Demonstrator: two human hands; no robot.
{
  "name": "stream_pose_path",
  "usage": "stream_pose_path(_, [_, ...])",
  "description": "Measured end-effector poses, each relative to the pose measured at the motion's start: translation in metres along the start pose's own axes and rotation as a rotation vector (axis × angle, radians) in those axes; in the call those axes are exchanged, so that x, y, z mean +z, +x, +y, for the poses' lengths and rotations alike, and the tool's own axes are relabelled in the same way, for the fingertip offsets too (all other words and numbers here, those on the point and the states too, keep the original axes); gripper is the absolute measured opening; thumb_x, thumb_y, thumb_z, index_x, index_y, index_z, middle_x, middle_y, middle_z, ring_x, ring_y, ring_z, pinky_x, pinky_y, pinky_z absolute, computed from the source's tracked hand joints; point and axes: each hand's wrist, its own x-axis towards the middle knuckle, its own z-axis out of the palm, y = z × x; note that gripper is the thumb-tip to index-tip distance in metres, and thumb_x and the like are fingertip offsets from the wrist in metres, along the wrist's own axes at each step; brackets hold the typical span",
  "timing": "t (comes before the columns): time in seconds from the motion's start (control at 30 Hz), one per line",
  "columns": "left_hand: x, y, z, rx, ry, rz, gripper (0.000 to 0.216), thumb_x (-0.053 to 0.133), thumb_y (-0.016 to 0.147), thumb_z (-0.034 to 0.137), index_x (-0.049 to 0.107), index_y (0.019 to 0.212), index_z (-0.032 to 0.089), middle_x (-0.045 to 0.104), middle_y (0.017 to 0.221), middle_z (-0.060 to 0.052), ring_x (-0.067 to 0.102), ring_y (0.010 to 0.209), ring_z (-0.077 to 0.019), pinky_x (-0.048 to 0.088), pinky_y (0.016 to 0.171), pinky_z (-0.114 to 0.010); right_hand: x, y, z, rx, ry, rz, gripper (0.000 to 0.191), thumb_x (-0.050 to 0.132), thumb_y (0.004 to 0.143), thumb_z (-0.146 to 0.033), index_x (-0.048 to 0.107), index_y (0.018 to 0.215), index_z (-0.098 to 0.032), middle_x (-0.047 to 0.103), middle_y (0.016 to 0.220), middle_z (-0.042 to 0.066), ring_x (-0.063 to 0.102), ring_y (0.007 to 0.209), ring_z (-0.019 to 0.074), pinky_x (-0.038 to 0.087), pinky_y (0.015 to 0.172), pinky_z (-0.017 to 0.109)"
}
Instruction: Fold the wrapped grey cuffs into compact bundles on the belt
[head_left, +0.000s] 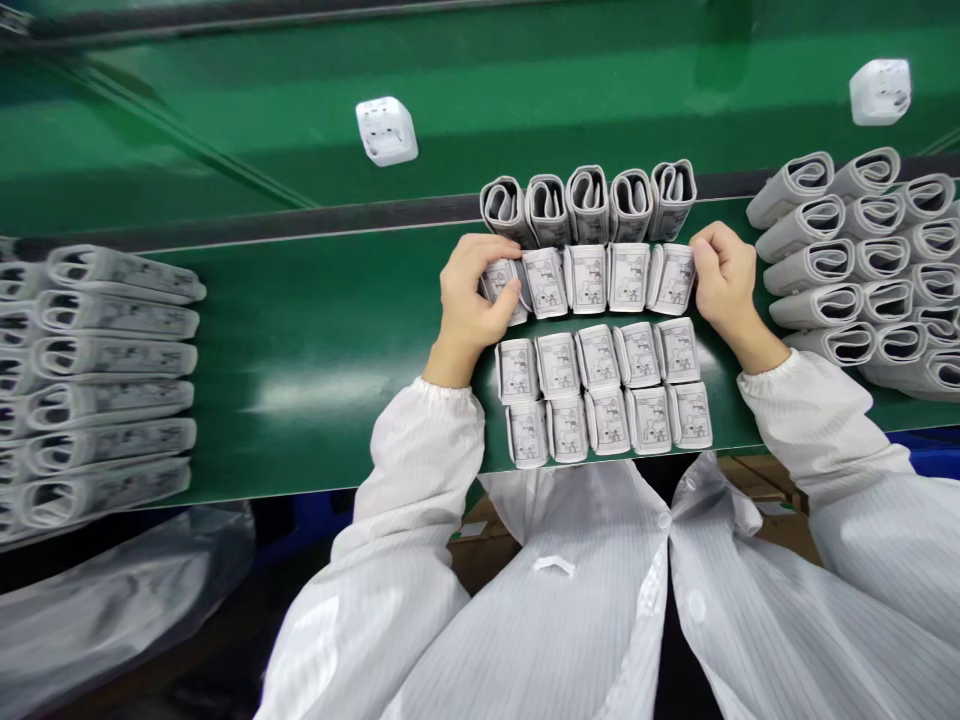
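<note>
Rolled grey cuffs with printed labels lie in rows on a green table point(315, 360). My left hand point(471, 300) and my right hand point(721, 275) press in on the two ends of one row of cuffs point(589, 278), fingers curled closed around the end pieces. Behind that row several cuffs point(589, 203) stand on end. Two more rows point(604, 390) lie nearer to me, by the table's front edge.
A stack of rolled cuffs point(862, 260) is piled at the right, another stack point(97, 380) at the left. Two white cube-shaped devices point(386, 130) point(880, 91) sit on the green conveyor behind. A clear plastic bag point(112, 600) hangs below left.
</note>
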Motion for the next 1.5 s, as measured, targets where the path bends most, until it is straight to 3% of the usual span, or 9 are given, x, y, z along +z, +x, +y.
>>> stream_pose_path(0.13, [-0.001,0.000,0.000,0.011,0.020,0.011,0.052,0.060,0.110,0.077,0.076,0.118,0.028,0.084,0.121,-0.008,0.078,0.118,-0.0252,0.065,0.107,-0.060,0.000,0.001,-0.002,-0.015,0.002,0.013,0.067,0.046,0.116,-0.085,0.058,0.081,-0.030,0.054,0.071,-0.001,0.048,0.063,0.0193,0.040,0.064,0.041])
stream_pose_path(0.33, [-0.001,0.001,0.003,-0.034,0.073,-0.035,0.062,0.053,0.109,0.081,0.074,0.118,0.023,0.083,0.122,-0.008,0.077,0.121,-0.0234,0.063,0.110,-0.059,-0.001,0.000,0.004,0.034,0.013,-0.028,0.061,0.050,0.117,-0.080,0.062,0.084,-0.030,0.056,0.074,0.000,0.053,0.068,0.0209,0.050,0.073,0.042])
stream_pose_path(0.47, [-0.001,0.000,0.001,0.053,0.030,0.016,0.052,0.061,0.111,0.071,0.076,0.121,0.022,0.085,0.123,-0.009,0.078,0.119,-0.0234,0.066,0.106,-0.058,0.000,0.001,-0.002,-0.007,-0.001,0.003,0.066,0.046,0.116,-0.085,0.058,0.081,-0.030,0.055,0.071,-0.001,0.050,0.064,0.0193,0.041,0.065,0.040])
stream_pose_path(0.6, [-0.001,0.000,-0.002,0.008,0.035,-0.033,0.056,0.059,0.112,0.074,0.073,0.121,0.021,0.082,0.125,-0.010,0.076,0.122,-0.0235,0.064,0.112,-0.061,-0.001,0.001,-0.003,-0.008,-0.005,-0.007,0.066,0.045,0.116,-0.084,0.058,0.081,-0.030,0.055,0.071,-0.001,0.050,0.064,0.0195,0.041,0.065,0.040])
stream_pose_path(0.77, [-0.001,0.000,0.003,-0.008,0.021,0.000,0.051,0.061,0.108,0.076,0.076,0.120,0.029,0.085,0.124,-0.008,0.079,0.119,-0.0284,0.064,0.110,-0.061,-0.003,-0.001,0.005,0.033,0.011,-0.045,0.059,0.051,0.118,-0.078,0.062,0.085,-0.030,0.054,0.072,-0.001,0.053,0.066,0.0206,0.050,0.072,0.042])
stream_pose_path(0.93, [-0.001,0.001,0.010,-0.099,-0.021,-0.007,0.049,0.063,0.103,0.080,0.076,0.116,0.035,0.085,0.125,-0.008,0.080,0.125,-0.0346,0.062,0.116,-0.065,-0.003,0.000,0.002,0.021,-0.011,-0.028,0.062,0.048,0.117,-0.081,0.059,0.083,-0.030,0.055,0.072,-0.001,0.050,0.065,0.0200,0.046,0.068,0.042])
stream_pose_path(1.1, [-0.002,0.001,0.007,-0.057,0.025,-0.033,0.056,0.057,0.107,0.079,0.074,0.119,0.027,0.083,0.124,-0.011,0.078,0.123,-0.0288,0.063,0.114,-0.066,-0.001,0.002,-0.006,0.013,-0.017,-0.007,0.064,0.047,0.115,-0.084,0.056,0.081,-0.030,0.054,0.071,-0.001,0.049,0.064,0.0192,0.038,0.064,0.041])
stream_pose_path(1.27, [-0.004,0.001,0.004,-0.122,0.081,-0.117,0.066,0.049,0.106,0.086,0.071,0.119,0.026,0.080,0.128,-0.011,0.075,0.131,-0.0267,0.059,0.120,-0.068,-0.002,0.003,-0.010,-0.001,-0.001,0.003,0.061,0.049,0.116,-0.078,0.055,0.080,-0.030,0.052,0.069,-0.002,0.048,0.062,0.0183,0.036,0.063,0.040])
stream_pose_path(1.5, [-0.002,0.002,0.013,-0.165,0.036,-0.037,0.053,0.060,0.099,0.084,0.075,0.116,0.036,0.085,0.126,-0.008,0.079,0.129,-0.0345,0.061,0.118,-0.066,-0.002,0.001,-0.003,0.050,0.011,-0.033,0.057,0.052,0.116,-0.077,0.057,0.084,-0.031,0.052,0.073,-0.001,0.048,0.067,0.0209,0.044,0.071,0.042])
